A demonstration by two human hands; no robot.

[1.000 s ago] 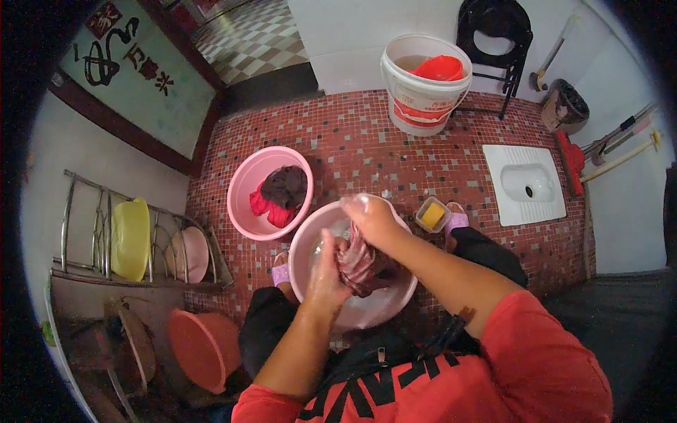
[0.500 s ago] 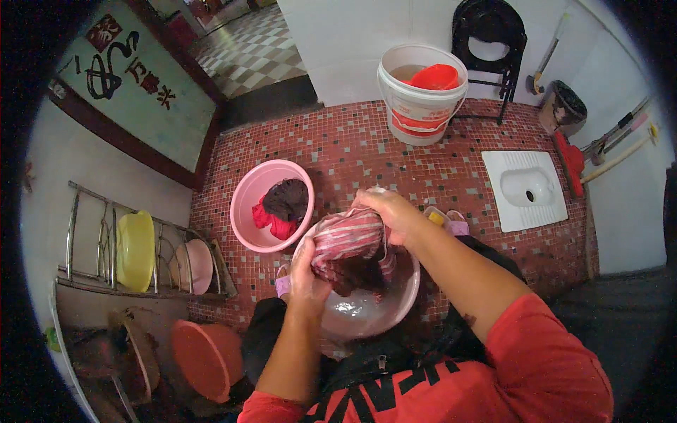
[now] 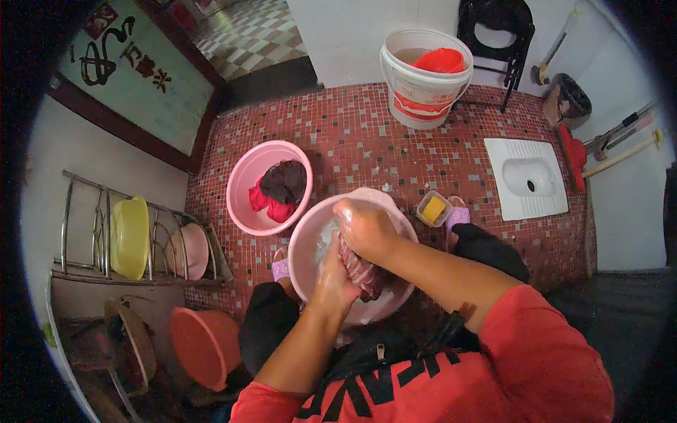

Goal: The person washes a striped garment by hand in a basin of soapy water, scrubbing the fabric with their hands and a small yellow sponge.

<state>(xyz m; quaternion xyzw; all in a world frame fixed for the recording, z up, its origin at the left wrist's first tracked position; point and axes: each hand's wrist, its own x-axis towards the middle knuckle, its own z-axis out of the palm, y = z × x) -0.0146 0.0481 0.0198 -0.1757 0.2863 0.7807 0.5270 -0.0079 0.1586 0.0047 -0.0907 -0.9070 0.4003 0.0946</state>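
A pink wash basin (image 3: 303, 240) with cloudy, sudsy water stands on the floor between my feet. Over it I grip a wet cloth (image 3: 357, 268) with red and white stripes, bunched up small. My left hand (image 3: 337, 278) is closed round its lower left side. My right hand (image 3: 367, 229) is closed on it from above, knuckles up, and hides much of the fabric. Both hands are wet. Just beyond, to the left, a second pink basin (image 3: 240, 190) holds a dark garment (image 3: 284, 182) and a red one (image 3: 271, 206).
Right of the wash basin sits a small box with a yellow soap bar (image 3: 433, 209). A white bucket (image 3: 421, 95) with a red scoop (image 3: 441, 62) stands ahead, beside a black folding chair (image 3: 497, 32). A squat toilet (image 3: 530, 180) lies right, a metal rack (image 3: 106, 233) left.
The cloth was spread between my hands above the basin; now it is bunched and lower. My hands have come together, uncovering the basin's far rim and the soap box.
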